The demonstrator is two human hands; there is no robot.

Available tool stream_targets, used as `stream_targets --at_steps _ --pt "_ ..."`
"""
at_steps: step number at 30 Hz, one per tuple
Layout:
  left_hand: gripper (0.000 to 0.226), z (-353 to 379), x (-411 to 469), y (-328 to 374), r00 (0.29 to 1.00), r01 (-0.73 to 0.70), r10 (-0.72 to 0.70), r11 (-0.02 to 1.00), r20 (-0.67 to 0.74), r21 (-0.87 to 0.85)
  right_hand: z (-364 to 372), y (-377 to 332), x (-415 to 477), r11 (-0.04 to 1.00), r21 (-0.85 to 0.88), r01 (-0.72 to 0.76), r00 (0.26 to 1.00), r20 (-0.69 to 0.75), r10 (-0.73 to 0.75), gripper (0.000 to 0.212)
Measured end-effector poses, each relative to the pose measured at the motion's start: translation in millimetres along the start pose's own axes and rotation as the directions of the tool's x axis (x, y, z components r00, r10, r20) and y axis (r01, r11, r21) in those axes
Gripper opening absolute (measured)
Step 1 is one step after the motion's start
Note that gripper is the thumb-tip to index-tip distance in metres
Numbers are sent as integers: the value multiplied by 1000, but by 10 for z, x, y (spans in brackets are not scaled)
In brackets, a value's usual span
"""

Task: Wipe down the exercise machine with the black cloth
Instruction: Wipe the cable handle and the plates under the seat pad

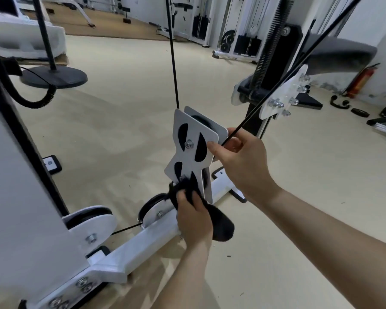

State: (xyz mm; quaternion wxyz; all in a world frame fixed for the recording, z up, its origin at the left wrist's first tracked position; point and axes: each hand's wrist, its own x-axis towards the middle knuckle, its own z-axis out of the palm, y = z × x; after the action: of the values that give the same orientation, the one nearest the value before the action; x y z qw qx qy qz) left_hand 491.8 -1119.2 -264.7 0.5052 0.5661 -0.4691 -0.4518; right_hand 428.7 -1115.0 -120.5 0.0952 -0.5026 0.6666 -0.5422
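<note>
The bracket (pixel 188 158), a white double plate with black slots and a pulley wheel between its plates, hangs on the machine (pixel 31 208) and is the middle of the view. The left hand (pixel 194 219) is at the bracket's lower edge, its fingers curled tight round the black cloth (pixel 223 224). The bunched top of the cloth presses against the bottom of the front plate, and its loose end hangs out to the right below the hand.

The right hand (pixel 241 161) holds the bracket's right edge. Its thumb lies flat on the front plate and the other fingers are curled behind the rear plate, so the plates are pinched between them.

One black cable (pixel 172 54) runs straight up from the top of the bracket. A second cable (pixel 276 90) slants up and to the right from the bracket's right side, passing over the right hand's fingers.

Below the bracket lies the white base rail (pixel 143 239), with two floor pulleys (pixel 152 207) to the lower left of the bracket. Up and right of the bracket is a black seat pad (pixel 339 52). Far to the right, by the wall, stands a fire extinguisher (pixel 361 81). Far up and left of the bracket is a round black stand base (pixel 54 76) on the floor.
</note>
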Motion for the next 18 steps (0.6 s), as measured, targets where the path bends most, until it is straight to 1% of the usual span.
stream_targets --at_steps 1,2,3,4,5,6,7,9,10,11,12,13,15,16,17,18 --pt "13 -37 -16 -153 989 139 -139 990 41 5 -7 17 -12 1000 21 -3 1000 18 3 15" --pt "16 -92 21 -296 974 220 -219 975 51 -13 -12 32 -27 999 50 -14 999 41 12 16" --pt "19 -167 97 -404 965 260 -258 963 36 -65 -14 33 -43 996 86 -30 997 73 24 17" --pt "21 -258 184 -438 959 282 -284 946 9 -160 -13 34 -56 992 115 -48 993 112 36 18" --pt "24 -342 272 -398 958 269 -286 928 -31 -257 -8 27 -64 989 135 -67 988 149 47 18" --pt "27 -402 358 -311 965 213 -251 922 -80 -323 0 28 -61 986 147 -83 982 178 56 18" --pt "30 -436 424 -158 979 123 -172 929 -113 -349 10 23 -62 982 164 -97 978 198 64 19" --pt "23 -407 465 246 991 -110 80 942 -108 -317 42 29 -55 976 194 -99 981 182 64 19" --pt "18 -342 443 425 982 -188 173 937 -74 -295 59 33 -54 978 190 -82 987 155 53 19" --pt "17 -265 423 545 977 -210 208 939 -37 -272 72 40 -53 982 180 -61 991 130 38 18" --pt "18 -205 413 620 981 -193 195 947 -17 -256 81 35 -57 985 169 -42 994 108 23 17" --pt "19 -162 436 622 990 -141 144 960 -6 -242 83 28 -61 988 151 -25 996 89 11 16" --pt "16 -150 530 540 999 17 -8 955 33 -296 63 31 -61 994 111 2 998 70 -10 15" --pt "17 -169 581 488 997 77 -73 945 25 -318 45 38 -73 995 101 1 997 74 -8 15" --pt "19 -194 631 454 995 90 -95 953 -3 -290 28 42 -88 995 103 -3 997 81 -5 15" --pt "21 -208 690 418 997 63 -71 976 -32 -210 21 39 -102 993 117 -7 996 93 -4 16"
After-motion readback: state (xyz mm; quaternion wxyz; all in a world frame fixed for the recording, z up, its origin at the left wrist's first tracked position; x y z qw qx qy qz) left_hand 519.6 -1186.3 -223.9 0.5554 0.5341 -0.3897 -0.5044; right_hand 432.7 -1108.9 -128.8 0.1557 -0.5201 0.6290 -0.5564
